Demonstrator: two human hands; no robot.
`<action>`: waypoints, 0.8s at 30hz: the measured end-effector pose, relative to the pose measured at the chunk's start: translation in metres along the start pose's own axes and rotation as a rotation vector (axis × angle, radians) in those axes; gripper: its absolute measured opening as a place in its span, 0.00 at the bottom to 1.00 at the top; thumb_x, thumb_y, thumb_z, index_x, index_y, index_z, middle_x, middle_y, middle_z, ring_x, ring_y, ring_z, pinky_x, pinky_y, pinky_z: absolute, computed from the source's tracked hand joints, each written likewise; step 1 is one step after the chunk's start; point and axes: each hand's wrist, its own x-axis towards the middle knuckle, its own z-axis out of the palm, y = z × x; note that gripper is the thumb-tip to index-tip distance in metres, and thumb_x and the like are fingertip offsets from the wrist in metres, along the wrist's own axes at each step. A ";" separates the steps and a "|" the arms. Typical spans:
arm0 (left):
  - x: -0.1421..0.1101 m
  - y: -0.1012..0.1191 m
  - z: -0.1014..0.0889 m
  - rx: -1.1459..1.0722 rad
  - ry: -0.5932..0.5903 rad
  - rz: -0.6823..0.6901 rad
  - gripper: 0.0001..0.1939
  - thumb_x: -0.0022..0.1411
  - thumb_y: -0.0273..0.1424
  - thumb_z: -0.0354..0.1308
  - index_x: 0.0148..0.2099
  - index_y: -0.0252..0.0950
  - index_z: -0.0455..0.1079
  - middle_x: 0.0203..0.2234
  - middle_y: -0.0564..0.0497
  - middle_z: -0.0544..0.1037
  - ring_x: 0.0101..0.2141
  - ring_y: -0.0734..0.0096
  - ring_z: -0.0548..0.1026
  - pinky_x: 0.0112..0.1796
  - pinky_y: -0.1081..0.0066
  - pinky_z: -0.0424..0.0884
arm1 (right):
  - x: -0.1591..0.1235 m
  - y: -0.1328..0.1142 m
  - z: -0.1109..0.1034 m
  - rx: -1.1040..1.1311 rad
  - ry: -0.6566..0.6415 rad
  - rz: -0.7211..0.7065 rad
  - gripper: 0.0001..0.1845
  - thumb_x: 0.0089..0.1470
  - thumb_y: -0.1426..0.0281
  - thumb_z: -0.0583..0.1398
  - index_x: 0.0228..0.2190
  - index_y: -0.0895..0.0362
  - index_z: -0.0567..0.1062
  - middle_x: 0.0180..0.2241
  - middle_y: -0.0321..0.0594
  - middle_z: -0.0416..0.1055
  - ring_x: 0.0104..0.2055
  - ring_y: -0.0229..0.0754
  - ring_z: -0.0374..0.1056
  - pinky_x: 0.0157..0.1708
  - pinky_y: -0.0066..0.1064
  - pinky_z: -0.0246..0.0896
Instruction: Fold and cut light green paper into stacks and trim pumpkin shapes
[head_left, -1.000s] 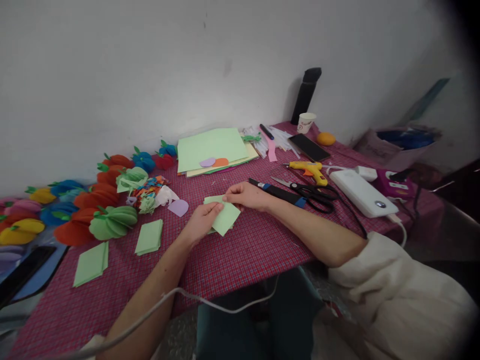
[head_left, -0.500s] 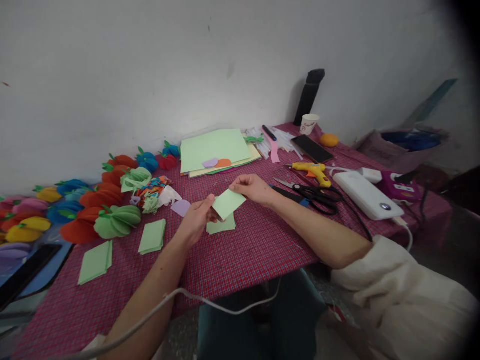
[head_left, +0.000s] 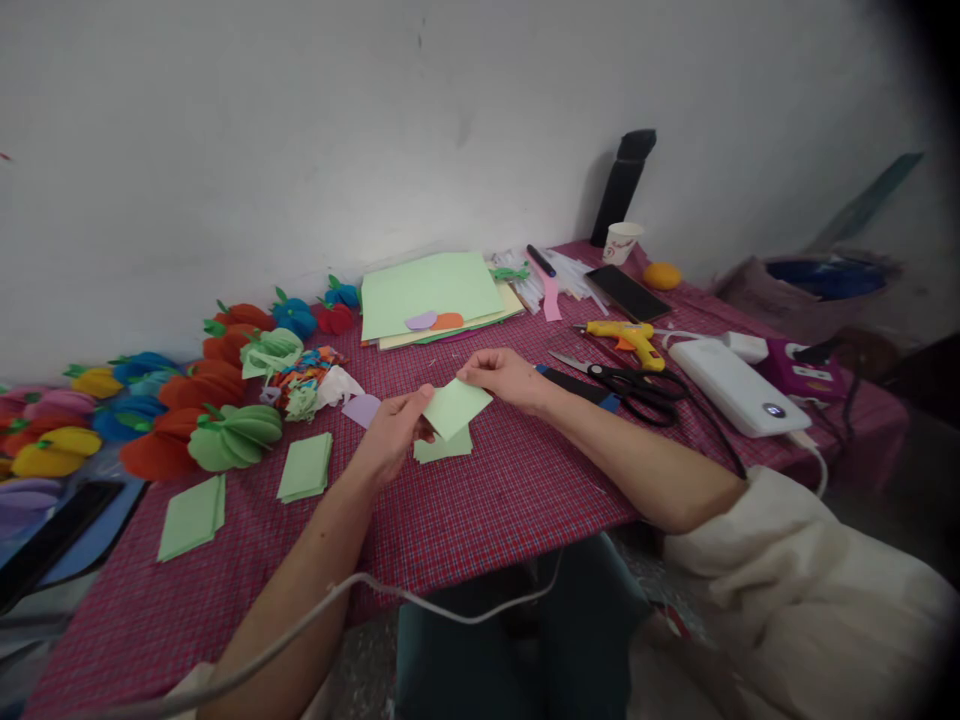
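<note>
Both hands hold one small light-green paper piece a little above the red checked tablecloth. My left hand pinches its near left corner, fingers closed. My right hand pinches its far right edge, also closed. Under the held piece lies a small stack of similar green pieces on the cloth. A lilac paper shape lies just left of my left hand.
Two more green paper stacks lie at left, beside paper fruit models. Large paper sheets lie behind. Black scissors, a yellow glue gun, a white power bank, a phone, a cup and a black bottle are at right.
The green piece was lifted off the stack on the cloth and is now held up between both hands; since half a second ago it has barely moved.
</note>
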 end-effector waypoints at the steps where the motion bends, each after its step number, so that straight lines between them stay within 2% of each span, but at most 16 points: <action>1: 0.000 -0.002 0.001 0.006 -0.013 -0.009 0.19 0.53 0.43 0.50 0.30 0.30 0.68 0.20 0.50 0.71 0.20 0.76 0.66 0.21 0.76 0.60 | 0.000 0.002 0.002 -0.009 -0.010 0.002 0.12 0.42 0.64 0.58 0.20 0.60 0.67 0.17 0.31 0.61 0.18 0.29 0.53 0.19 0.24 0.46; 8: 0.003 -0.012 0.003 0.053 -0.004 -0.021 0.17 0.50 0.42 0.54 0.31 0.30 0.69 0.19 0.52 0.69 0.19 0.78 0.65 0.20 0.77 0.59 | -0.001 0.010 0.008 -0.057 -0.050 0.016 0.11 0.44 0.64 0.58 0.20 0.59 0.66 0.16 0.31 0.60 0.18 0.29 0.52 0.19 0.23 0.47; 13: 0.001 -0.010 0.005 0.022 0.002 -0.076 0.19 0.49 0.42 0.54 0.34 0.30 0.69 0.21 0.50 0.71 0.19 0.78 0.65 0.20 0.77 0.59 | -0.002 0.006 0.009 -0.095 -0.064 0.058 0.10 0.44 0.65 0.57 0.20 0.59 0.66 0.16 0.31 0.59 0.17 0.29 0.52 0.18 0.23 0.47; 18: 0.000 -0.009 0.005 0.017 -0.014 -0.090 0.19 0.48 0.42 0.56 0.35 0.29 0.69 0.23 0.49 0.73 0.20 0.77 0.67 0.21 0.77 0.60 | -0.004 0.005 0.010 -0.124 -0.070 0.029 0.10 0.44 0.66 0.57 0.19 0.59 0.65 0.14 0.29 0.58 0.16 0.28 0.51 0.17 0.23 0.44; 24: 0.001 -0.012 0.003 0.028 -0.029 -0.113 0.19 0.49 0.41 0.56 0.35 0.29 0.69 0.24 0.47 0.73 0.20 0.76 0.68 0.21 0.76 0.61 | -0.005 0.007 0.010 -0.138 -0.171 0.037 0.10 0.43 0.65 0.57 0.21 0.60 0.69 0.16 0.31 0.60 0.17 0.28 0.52 0.17 0.23 0.45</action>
